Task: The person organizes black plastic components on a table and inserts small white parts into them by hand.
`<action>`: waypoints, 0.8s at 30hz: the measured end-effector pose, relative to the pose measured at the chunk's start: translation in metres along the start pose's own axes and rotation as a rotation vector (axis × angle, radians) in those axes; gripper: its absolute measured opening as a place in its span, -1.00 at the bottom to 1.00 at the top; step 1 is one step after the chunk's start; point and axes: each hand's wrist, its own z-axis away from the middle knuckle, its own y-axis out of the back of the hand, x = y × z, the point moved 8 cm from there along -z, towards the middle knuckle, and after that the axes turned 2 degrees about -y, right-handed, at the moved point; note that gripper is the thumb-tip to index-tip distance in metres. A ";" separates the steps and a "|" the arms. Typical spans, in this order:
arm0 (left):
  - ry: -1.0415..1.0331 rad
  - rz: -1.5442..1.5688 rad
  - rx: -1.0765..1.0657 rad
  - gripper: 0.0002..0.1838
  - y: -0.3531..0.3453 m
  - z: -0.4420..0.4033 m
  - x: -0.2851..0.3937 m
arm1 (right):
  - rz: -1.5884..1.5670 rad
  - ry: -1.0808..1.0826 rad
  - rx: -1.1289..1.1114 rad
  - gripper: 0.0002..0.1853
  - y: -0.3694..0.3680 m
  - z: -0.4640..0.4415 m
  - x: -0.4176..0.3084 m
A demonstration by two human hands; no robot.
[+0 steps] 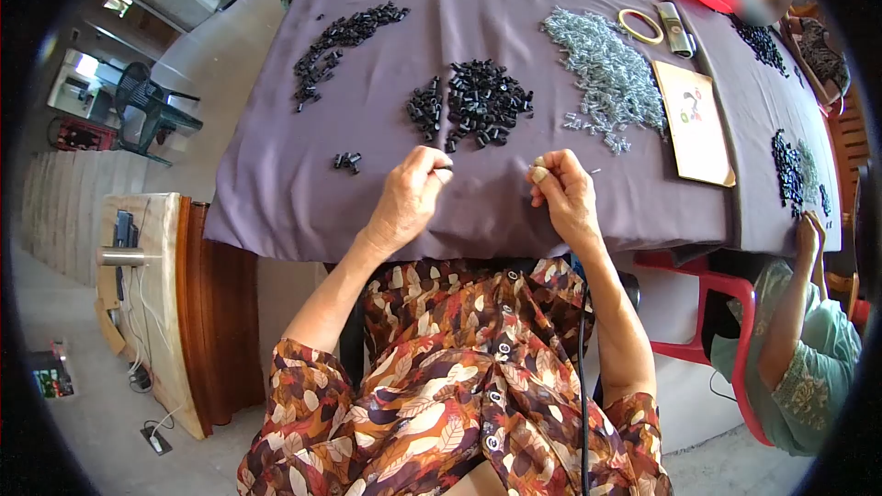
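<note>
My left hand (409,193) is closed in a pinch, and a small black plastic piece (445,168) shows at its fingertips. Across from it, my right hand (565,191) is also pinched closed, with pale wrapping on the thumb and a fingertip; what it holds is hidden. A thin silver piece (594,171) shows at that hand's outer edge, held or lying on the cloth, I cannot tell which. Just beyond my hands lies a heap of black plastic pieces (487,101). Farther right spreads a heap of small clear-silvery pieces (602,64).
More black pieces (349,41) form an arc at the far left of the purple cloth (276,174). To the right are a tape roll (622,20), a canister (675,29) and a flat board (694,124). Another person's hand (809,231) is beside smaller piles.
</note>
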 end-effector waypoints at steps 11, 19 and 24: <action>0.271 0.486 -0.083 -0.88 -0.070 0.005 -0.006 | 0.084 0.011 -0.028 -0.92 -0.004 0.003 0.000; 0.278 0.479 -0.101 -0.88 -0.071 0.005 -0.004 | 0.304 0.166 -0.045 -0.90 -0.012 0.007 -0.008; 0.255 0.481 -0.101 -0.89 -0.072 0.003 -0.002 | 0.402 0.275 -0.050 -0.90 -0.019 0.011 -0.016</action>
